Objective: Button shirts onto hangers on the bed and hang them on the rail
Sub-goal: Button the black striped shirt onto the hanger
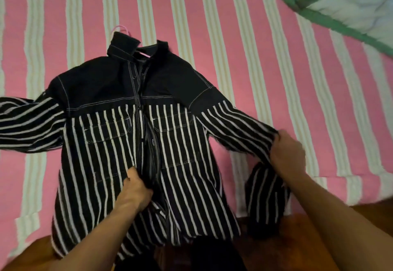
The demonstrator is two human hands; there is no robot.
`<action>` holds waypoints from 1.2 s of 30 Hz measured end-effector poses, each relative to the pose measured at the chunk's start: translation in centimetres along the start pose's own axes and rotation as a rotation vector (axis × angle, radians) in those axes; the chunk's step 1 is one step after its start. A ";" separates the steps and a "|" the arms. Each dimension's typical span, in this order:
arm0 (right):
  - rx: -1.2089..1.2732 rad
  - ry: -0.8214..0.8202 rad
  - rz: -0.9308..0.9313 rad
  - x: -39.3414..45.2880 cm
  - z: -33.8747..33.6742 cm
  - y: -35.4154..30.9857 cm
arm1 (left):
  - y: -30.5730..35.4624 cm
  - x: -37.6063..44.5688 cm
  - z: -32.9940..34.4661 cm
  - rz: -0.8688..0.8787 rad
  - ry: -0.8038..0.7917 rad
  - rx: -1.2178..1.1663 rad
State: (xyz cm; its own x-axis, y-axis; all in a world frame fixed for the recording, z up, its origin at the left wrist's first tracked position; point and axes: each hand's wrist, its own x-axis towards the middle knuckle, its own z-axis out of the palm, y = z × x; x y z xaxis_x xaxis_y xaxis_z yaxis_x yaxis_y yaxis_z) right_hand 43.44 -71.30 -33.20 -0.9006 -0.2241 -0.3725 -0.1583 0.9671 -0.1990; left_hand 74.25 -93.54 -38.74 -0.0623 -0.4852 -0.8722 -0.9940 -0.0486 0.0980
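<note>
A black shirt with white stripes and a plain black yoke (pixel 119 143) lies face-up on the pink and cream striped bedspread (pixel 265 58), a pink plastic hanger (pixel 122 30) peeking out at twelve o'clock; the left hand (pixel 136 187) pinches the front placket, and the right hand (pixel 287 153) grips the sleeve at three o'clock

The shirt (pixel 119 143) under my hands is matt woven cloth, plain black across the yoke with pale topstitching, black with white stripes below. Its hanger (pixel 121 29), peeking out past the collar, looks like smooth pink plastic. The bedspread (pixel 265 47) is a nubbly, ribbed cotton-like weave, pink and cream. At the far right corner lies a soft, crumpled green-edged blanket (pixel 344 0).
</note>
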 end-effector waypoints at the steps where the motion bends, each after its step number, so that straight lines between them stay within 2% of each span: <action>1: -0.071 0.125 -0.087 2.1 -2.1 -0.4 | -0.3 -0.2 0.9 -0.015 -0.006 -0.004; 3: -0.217 0.344 -0.231 6.6 -5.8 -1.5 | -0.7 -0.6 2.3 -0.030 0.032 -0.022; 4: -0.263 0.397 -0.273 8.6 -7.2 -2.2 | -0.8 -0.8 2.9 -0.031 0.066 -0.010; 6: -0.333 0.395 -0.297 11.8 -8.5 -3.3 | -1.3 -1.2 3.7 0.020 0.132 0.051; 9: -0.471 0.251 -0.255 11.9 -5.4 -4.4 | -2.7 -2.2 4.1 0.224 0.047 0.211; 10: -0.427 0.195 -0.287 10.4 -3.3 -5.0 | -3.4 -2.6 3.9 0.262 0.021 0.272; 12: -0.173 0.012 -0.354 5.0 1.9 -5.9 | -6.3 -3.0 3.0 0.273 0.080 0.356; 14: 0.021 -0.261 -0.294 -1.7 7.4 -5.3 | -10.8 -3.5 1.7 0.197 0.292 0.289; 15: 0.081 -0.370 -0.202 -5.0 9.6 -4.7 | -13.3 -3.7 1.1 0.129 0.409 0.209; 17: 0.165 -0.462 -0.009 -10.1 12.8 -3.2 | -17.7 -3.9 -0.1 -0.086 0.528 -0.002; 19: 0.214 -0.394 0.117 -12.8 14.2 -2.3 | -20.6 -3.9 -1.4 -0.274 0.462 -0.213; 21: 0.215 -0.231 0.109 -15.0 14.0 -2.4 | -22.1 -3.8 -2.4 -0.335 0.363 -0.414; 23: 0.261 -0.072 0.067 -17.2 13.3 -2.9 | -23.4 -2.9 -2.8 -0.353 0.307 -0.515; 24: 0.303 -0.049 0.060 -18.3 13.0 -2.9 | -24.1 -2.3 -2.7 -0.334 0.284 -0.498; 26: 0.323 -0.102 0.031 -20.6 12.4 -2.5 | -25.7 -1.4 -2.6 -0.233 0.270 -0.439; 28: 0.218 -0.150 0.037 -22.3 11.8 -1.2 | -27.2 -1.8 -3.2 -0.085 0.286 -0.450; 30: 0.103 -0.127 0.111 -23.1 11.1 0.3 | -29.2 -2.8 -4.6 0.048 0.323 -0.444; 32: 0.009 -0.107 0.200 -23.2 10.5 1.4 | -31.3 -3.0 -5.9 0.165 0.356 -0.284; 34: -0.066 -0.101 0.278 -23.4 10.6 1.7 | -33.1 -2.7 -6.5 0.165 0.346 -0.109; 36: -0.086 -0.056 0.269 -24.5 11.3 0.6 | -33.6 -2.6 -5.9 0.173 0.405 -0.043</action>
State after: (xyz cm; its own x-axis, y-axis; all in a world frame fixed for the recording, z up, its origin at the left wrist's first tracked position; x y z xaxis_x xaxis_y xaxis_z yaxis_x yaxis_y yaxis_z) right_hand 69.98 -66.63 -34.40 -0.8914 0.0378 -0.4517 0.0471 0.9988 -0.0094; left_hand 108.36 -95.79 -36.91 -0.1787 -0.7918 -0.5841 -0.9668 0.0313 0.2535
